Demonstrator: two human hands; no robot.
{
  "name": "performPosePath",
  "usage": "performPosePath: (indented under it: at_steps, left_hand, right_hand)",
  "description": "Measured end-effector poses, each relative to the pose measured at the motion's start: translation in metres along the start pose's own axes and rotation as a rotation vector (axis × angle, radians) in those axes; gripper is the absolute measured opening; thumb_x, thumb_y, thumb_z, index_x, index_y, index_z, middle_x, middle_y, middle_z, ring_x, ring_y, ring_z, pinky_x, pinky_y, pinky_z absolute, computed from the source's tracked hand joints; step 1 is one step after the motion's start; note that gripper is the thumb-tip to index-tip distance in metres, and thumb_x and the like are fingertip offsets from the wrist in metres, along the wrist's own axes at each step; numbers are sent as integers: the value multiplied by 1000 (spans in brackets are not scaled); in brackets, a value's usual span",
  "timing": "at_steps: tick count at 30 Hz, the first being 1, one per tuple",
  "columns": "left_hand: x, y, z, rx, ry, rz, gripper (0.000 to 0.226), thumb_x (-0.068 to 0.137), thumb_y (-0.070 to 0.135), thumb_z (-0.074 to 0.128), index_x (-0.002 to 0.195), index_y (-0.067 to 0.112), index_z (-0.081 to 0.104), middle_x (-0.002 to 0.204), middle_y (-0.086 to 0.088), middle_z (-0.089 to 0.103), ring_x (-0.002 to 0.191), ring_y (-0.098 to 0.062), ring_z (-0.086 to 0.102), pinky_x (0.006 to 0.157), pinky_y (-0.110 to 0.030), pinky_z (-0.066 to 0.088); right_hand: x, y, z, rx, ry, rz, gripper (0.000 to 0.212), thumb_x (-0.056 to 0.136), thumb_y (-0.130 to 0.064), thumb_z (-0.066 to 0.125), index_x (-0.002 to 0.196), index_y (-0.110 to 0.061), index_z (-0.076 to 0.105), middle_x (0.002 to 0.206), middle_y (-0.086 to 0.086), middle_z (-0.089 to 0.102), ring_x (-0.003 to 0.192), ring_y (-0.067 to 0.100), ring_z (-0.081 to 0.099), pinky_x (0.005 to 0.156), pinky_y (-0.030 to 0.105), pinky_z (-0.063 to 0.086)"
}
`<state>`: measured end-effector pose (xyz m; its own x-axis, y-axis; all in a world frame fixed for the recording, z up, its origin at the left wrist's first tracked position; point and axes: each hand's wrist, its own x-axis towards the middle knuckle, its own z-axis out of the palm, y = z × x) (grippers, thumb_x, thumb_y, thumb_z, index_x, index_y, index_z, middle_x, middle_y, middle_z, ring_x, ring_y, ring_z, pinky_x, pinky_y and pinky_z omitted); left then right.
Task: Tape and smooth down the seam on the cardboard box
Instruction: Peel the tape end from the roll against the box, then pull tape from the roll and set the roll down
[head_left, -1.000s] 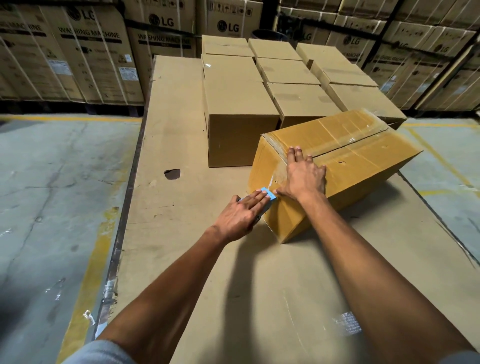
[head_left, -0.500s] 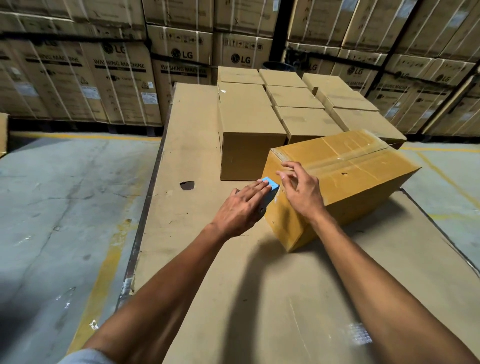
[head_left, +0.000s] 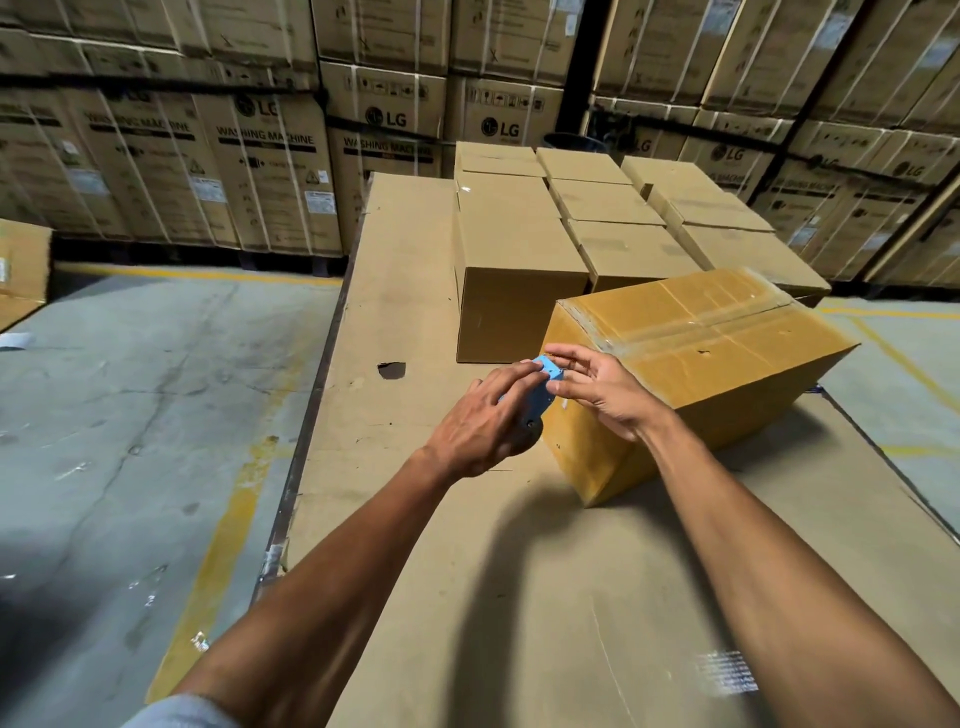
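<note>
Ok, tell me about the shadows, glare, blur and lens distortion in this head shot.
Head view: light from above and behind throws dark forearm shadows onto the cardboard-covered table; the clear tape along the yellow-brown cardboard box glints with glare; the wide lens bows the stacked printed washing-machine cartons at the edges; the hands, left hand and right hand, are slightly soft; the far stacks sit dim.

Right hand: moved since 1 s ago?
Yes. The right hand has come off the yellow box top, down its near end toward the blue tape dispenser.
</note>
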<state>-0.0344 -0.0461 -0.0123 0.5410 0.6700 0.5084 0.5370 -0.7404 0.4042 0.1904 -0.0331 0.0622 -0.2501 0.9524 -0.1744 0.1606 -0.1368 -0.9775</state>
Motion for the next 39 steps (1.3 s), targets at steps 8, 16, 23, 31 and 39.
performPosePath:
  at_steps: [8,16,23,31,39]
  left_hand:
    - [-11,-11,4,-19,58,-100,61,114,18,47,170,8,25,172,-13,36,157,-28,36,125,-45,39]
    - [-21,1,14,202,30,-10,79,107,59,50,171,18,28,178,-11,25,160,-30,33,122,-46,36]
    - [-38,-19,22,436,-114,45,85,97,49,71,169,25,33,177,-10,28,158,-41,35,118,-57,39]
    - [-39,-45,14,518,-175,20,70,99,24,67,163,29,41,168,-11,42,144,-44,51,108,-62,45]
    - [-50,-70,9,404,-291,39,63,91,14,75,149,27,52,153,-10,55,126,-33,66,101,-57,55]
  right_hand:
    - [25,-6,24,-247,203,28,42,81,-23,88,120,-21,74,114,5,76,110,19,74,102,43,59]
    - [39,6,30,-316,442,251,40,64,-60,80,81,-25,84,77,-2,81,77,18,80,77,40,67]
    - [50,18,40,-85,426,405,43,77,-39,81,104,-6,75,84,15,80,73,27,80,78,47,67]
    - [43,33,47,115,246,544,29,97,-30,70,112,-5,65,99,20,71,75,32,75,79,44,64]
    - [55,75,61,205,171,649,25,101,-27,65,110,-5,62,109,18,58,87,43,67,92,54,56]
